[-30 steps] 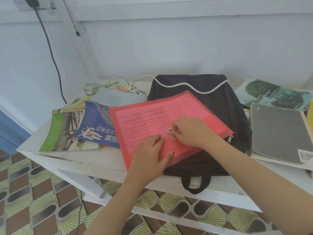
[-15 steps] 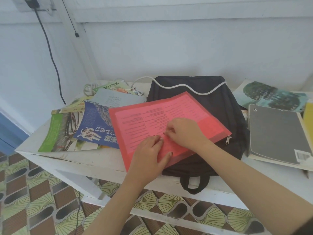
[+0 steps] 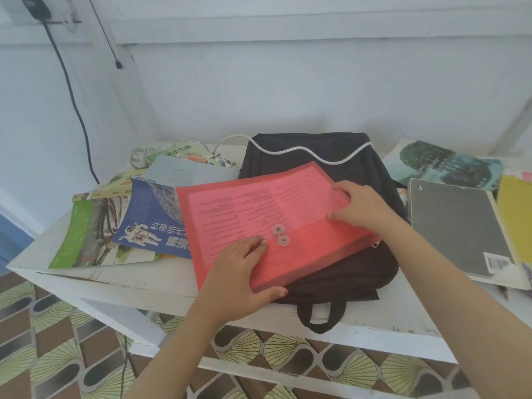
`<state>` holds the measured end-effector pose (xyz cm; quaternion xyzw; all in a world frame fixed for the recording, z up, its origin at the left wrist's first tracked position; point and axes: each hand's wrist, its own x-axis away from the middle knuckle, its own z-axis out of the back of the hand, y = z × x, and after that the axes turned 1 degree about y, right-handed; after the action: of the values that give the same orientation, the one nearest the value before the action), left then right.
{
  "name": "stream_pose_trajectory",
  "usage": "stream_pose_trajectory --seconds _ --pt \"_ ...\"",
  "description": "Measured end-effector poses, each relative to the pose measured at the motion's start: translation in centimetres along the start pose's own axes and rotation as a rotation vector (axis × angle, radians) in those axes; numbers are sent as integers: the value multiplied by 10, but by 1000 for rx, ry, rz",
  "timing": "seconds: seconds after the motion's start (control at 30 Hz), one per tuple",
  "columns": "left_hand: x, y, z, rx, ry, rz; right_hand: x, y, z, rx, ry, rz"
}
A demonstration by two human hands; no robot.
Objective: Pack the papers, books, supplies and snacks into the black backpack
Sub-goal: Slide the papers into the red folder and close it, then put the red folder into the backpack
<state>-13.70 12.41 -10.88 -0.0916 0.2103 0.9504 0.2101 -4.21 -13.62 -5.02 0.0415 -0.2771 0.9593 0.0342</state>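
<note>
Head view: the red folder, lying on the black backpack on the counter, is being pinched at its near edge by the left hand and touched by the bent-fingered right hand (grip unclear), so buckling is being risked under uneven lifting.

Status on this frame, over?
Left hand pinches near corner of red folder; right hand on its right edge, grip unclear. Folder lies atop black backpack, not inside.

Looks like a home study corner: chipped white table against a white wall, magazines piled at its left edge, patterned floor tiles below, charger cable hanging from a socket.
</note>
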Motion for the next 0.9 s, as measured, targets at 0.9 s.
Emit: stream_pose_trajectory --seconds 0.9 --pt "7 -16 11 -25 237 -161 118 55 7 -1323 -47 -37"
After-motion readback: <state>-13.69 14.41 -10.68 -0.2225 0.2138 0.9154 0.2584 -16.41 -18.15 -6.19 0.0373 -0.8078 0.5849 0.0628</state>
